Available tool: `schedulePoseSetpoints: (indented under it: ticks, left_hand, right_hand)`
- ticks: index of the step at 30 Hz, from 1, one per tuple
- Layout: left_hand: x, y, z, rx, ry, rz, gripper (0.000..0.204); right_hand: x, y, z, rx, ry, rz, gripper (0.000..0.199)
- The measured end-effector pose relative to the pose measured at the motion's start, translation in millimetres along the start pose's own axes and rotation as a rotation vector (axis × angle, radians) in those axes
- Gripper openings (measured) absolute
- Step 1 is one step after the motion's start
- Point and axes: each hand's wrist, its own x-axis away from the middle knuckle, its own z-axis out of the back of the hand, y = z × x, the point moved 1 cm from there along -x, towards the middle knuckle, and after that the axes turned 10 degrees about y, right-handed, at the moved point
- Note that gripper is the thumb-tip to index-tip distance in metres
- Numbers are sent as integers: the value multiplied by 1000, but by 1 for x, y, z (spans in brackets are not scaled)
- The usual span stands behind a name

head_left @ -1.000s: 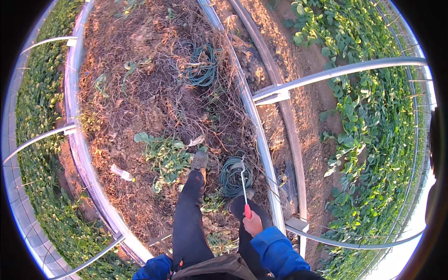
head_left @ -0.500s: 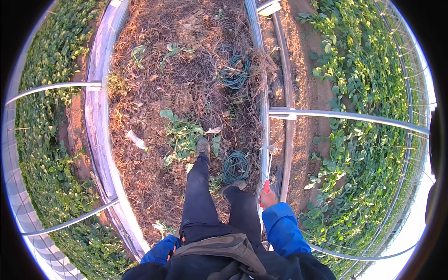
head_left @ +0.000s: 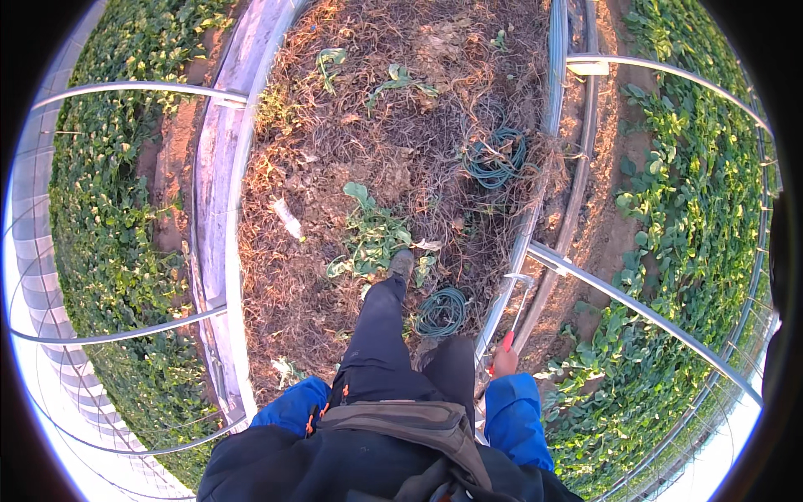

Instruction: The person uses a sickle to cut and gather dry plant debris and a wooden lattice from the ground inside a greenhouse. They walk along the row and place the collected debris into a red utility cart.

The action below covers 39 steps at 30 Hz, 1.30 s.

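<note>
My right hand (head_left: 505, 361), out of a blue sleeve (head_left: 514, 418), is closed around the red grip of a hammer (head_left: 523, 304). Its thin metal shaft points forward and ends in a curved crosswise head beside the metal rail (head_left: 507, 301). At lower left only the other blue sleeve (head_left: 293, 407) shows; my left hand is hidden. Ahead of my right hand and to its left lies a coil of green cord or hose (head_left: 441, 313), next to my foot. My other shoe (head_left: 402, 264) is at a leafy green plant (head_left: 374, 234).
Dry stalks (head_left: 335, 159) cover the ground between two long edges. A second green coil (head_left: 496, 159) lies farther ahead; a clear bottle (head_left: 287, 219) is at left. Metal bars (head_left: 652, 309) cross on both sides, with leafy crop rows (head_left: 694, 192) beyond.
The view has turned, and the ground and coils sit farther right. The hammer's head stands out more plainly now; my right hand still grips it.
</note>
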Motion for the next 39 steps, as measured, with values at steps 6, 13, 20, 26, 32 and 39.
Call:
schedulePoseSetpoints:
  ticks: [6, 13, 20, 26, 32, 39]
  left_hand:
    - [-2, 55, 19, 33, 20, 35, 32]
    - [15, 108, 33, 52, 67, 93, 33]
    - [41, 199, 10, 69, 40, 124, 34]
    - [37, 269, 17, 80, 6, 86, 35]
    - [12, 301, 29, 50, -54, 92, 36]
    - [-78, 334, 73, -28, -123, 78, 37]
  right_hand:
    - [-13, -57, -6, -127, 56, 31, 5]
    - [-70, -105, -38, 206, 24, 100, 17]
    - [-126, -232, -58, 337, -140, 223, 22]
    - [-183, -309, -55, 295, -133, 347, 20]
    - [-173, -354, -77, 510, -94, 355, 26]
    - [-123, -411, -148, 631, -113, 316, 25]
